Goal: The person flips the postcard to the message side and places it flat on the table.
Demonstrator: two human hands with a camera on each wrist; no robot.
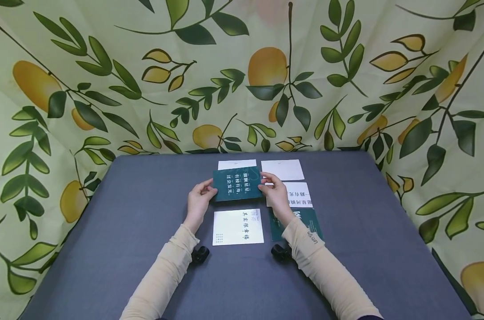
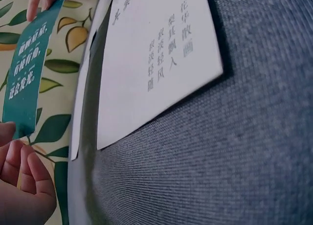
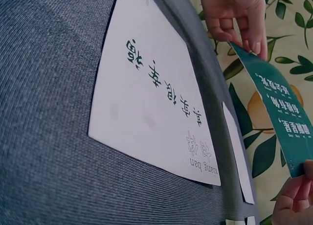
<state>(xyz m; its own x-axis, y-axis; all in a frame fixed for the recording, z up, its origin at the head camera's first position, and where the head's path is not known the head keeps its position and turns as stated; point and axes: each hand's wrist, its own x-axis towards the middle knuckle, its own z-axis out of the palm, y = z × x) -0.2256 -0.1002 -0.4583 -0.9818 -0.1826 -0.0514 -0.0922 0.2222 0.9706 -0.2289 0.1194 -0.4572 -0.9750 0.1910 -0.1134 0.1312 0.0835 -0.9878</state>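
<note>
Both hands hold up a dark green card (image 1: 235, 184) with white Chinese lettering, raised above the table. My left hand (image 1: 199, 202) pinches its left edge between thumb and fingers, while my right hand (image 1: 277, 195) pinches the right edge. The left wrist view shows the left hand (image 2: 24, 186) at one corner of the green card (image 2: 29, 73). In the right wrist view, the card (image 3: 274, 102) bows slightly between both hands. Below it on the table lies a white card (image 1: 234, 227) printed with green Chinese characters. A white card (image 1: 237, 163) is partly hidden behind the raised one.
To the right, a column of cards lies on the grey-blue tablecloth (image 1: 354, 249): a plain white card (image 1: 282, 170), a white lettered card (image 1: 299, 195) and a green card (image 1: 310, 222), partly covered by the right arm. A leaf-and-fruit patterned curtain (image 1: 226, 102) hangs behind the table.
</note>
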